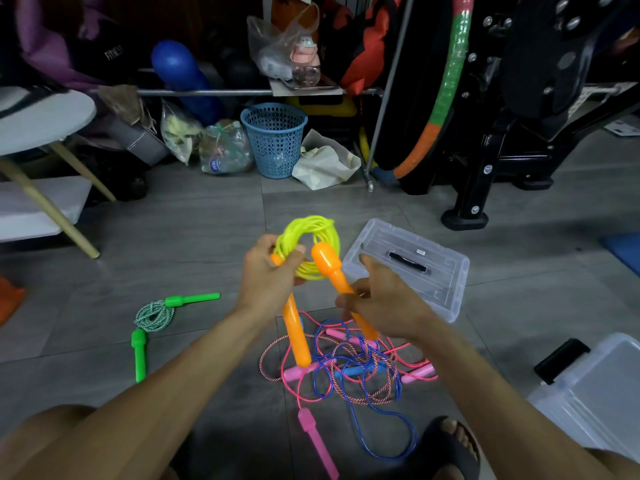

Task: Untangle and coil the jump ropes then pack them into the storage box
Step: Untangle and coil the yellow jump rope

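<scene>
I hold a yellow jump rope coil (317, 228) in the air above the floor. My left hand (268, 271) pinches the coil together with one orange handle (296, 337), which hangs down. My right hand (384, 299) grips the other orange handle (329, 263). Below lies a tangle of pink, blue and striped ropes (353, 365) with pink handles (317, 441). A coiled green rope (152, 317) with green handles rests on the floor to the left. The clear box lid (408, 258) lies just beyond my right hand. The clear storage box (595, 389) sits at lower right.
A blue mesh basket (273, 138), plastic bags and a white cloth bag (325, 161) line the back. Black exercise equipment (519, 133) stands at the right, a white round table (41, 123) at the left. My sandalled foot (446, 445) rests near the tangle.
</scene>
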`<state>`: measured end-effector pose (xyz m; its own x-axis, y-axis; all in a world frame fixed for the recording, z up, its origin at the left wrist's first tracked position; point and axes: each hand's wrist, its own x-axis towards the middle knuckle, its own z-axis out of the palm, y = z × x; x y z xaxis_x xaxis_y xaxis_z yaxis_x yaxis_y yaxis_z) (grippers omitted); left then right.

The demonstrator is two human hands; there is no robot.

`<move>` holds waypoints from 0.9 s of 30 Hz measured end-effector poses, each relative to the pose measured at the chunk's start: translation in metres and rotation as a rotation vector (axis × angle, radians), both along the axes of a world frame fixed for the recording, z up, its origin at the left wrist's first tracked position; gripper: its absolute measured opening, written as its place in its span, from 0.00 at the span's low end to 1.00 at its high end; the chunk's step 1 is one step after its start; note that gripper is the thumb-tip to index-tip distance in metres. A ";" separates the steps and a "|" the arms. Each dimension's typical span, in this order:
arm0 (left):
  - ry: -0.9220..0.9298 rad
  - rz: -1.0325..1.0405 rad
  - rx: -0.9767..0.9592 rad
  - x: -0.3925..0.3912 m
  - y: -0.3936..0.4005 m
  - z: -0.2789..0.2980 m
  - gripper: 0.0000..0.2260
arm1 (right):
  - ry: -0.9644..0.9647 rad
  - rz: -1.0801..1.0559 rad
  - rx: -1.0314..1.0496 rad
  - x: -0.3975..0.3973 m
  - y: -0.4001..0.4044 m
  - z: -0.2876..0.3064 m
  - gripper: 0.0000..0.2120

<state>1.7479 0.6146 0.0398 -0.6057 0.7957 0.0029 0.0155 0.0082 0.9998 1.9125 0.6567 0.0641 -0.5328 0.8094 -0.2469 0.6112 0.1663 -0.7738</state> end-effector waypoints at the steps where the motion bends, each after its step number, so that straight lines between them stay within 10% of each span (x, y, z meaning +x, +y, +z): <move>1: -0.044 0.040 -0.026 -0.007 0.001 0.000 0.05 | -0.060 0.057 0.064 0.007 0.005 0.004 0.24; 4: -0.075 0.057 -0.062 -0.019 0.002 0.001 0.07 | -0.094 0.133 0.179 0.027 0.015 0.016 0.05; 13: -0.106 -0.080 -0.036 -0.009 -0.002 0.010 0.03 | -0.233 0.008 0.592 0.058 0.037 0.020 0.10; 17: -0.070 -0.229 -0.021 0.013 -0.008 0.009 0.02 | -0.053 0.042 0.272 0.036 0.024 0.012 0.28; 27: -0.086 -0.228 -0.009 -0.005 -0.013 0.007 0.00 | 0.471 0.072 -0.170 0.017 0.022 0.023 0.08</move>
